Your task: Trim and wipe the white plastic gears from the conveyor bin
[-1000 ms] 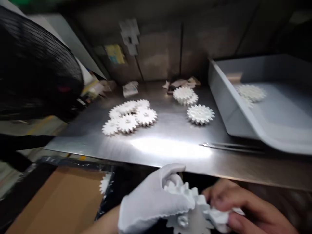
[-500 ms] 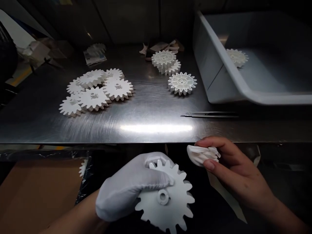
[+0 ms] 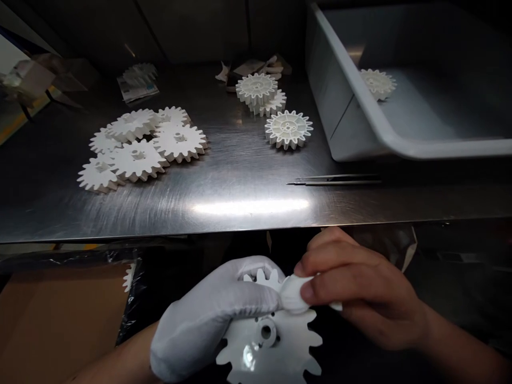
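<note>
My left hand (image 3: 216,309), in a white glove, grips a large white plastic gear (image 3: 276,352) by its upper left side, thumb across its face. The gear is tilted toward me below the table edge, its round hub facing up. Bare, my right hand (image 3: 360,282) pinches a folded white cloth (image 3: 295,294) and holds it against the gear's upper right part, beside the gloved thumb. Some of the gear's teeth are hidden behind the cloth and fingers.
Several white gears (image 3: 140,154) lie piled at the left of the metal table (image 3: 232,176). More gears (image 3: 288,128) sit near the middle. Tweezers (image 3: 336,180) lie near the front edge. A grey bin (image 3: 384,128) at right holds one gear. A cardboard box (image 3: 60,314) stands lower left.
My right hand has moved left and down, bringing the cloth from the air onto the gear. The view has shifted slightly. My left hand keeps its grip.
</note>
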Demonstrator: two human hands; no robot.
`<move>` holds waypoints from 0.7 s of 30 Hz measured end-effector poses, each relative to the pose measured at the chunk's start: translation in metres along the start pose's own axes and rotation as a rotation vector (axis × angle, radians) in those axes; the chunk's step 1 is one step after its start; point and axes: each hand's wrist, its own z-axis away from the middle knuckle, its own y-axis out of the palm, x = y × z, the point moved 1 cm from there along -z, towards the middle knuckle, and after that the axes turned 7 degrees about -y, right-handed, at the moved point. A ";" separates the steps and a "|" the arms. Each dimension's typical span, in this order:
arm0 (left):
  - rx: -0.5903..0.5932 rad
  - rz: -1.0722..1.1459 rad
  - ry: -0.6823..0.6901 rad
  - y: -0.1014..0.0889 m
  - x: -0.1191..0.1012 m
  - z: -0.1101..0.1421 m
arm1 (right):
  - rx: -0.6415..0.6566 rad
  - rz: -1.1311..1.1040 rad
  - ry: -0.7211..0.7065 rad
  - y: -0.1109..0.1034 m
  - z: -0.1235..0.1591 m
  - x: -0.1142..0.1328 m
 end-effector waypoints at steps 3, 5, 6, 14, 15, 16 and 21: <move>0.024 -0.019 0.021 0.000 0.000 0.001 | 0.037 0.018 -0.046 -0.001 0.000 0.000; -0.015 -0.018 0.065 -0.001 0.001 0.005 | 0.011 0.116 0.050 -0.005 0.006 -0.002; -0.040 -0.012 0.089 -0.001 0.001 0.007 | -0.021 0.180 0.120 -0.009 0.009 -0.002; -0.070 -0.033 0.185 -0.001 -0.003 0.018 | -0.039 0.129 0.092 -0.011 -0.002 0.011; -0.069 -0.031 0.191 0.000 -0.006 0.017 | -0.019 0.115 0.059 -0.009 -0.006 0.011; -0.066 -0.030 0.191 0.001 -0.007 0.017 | -0.005 0.106 0.030 -0.007 -0.009 0.011; -0.085 -0.024 0.184 0.001 -0.005 0.015 | 0.060 0.146 0.014 -0.010 -0.004 0.003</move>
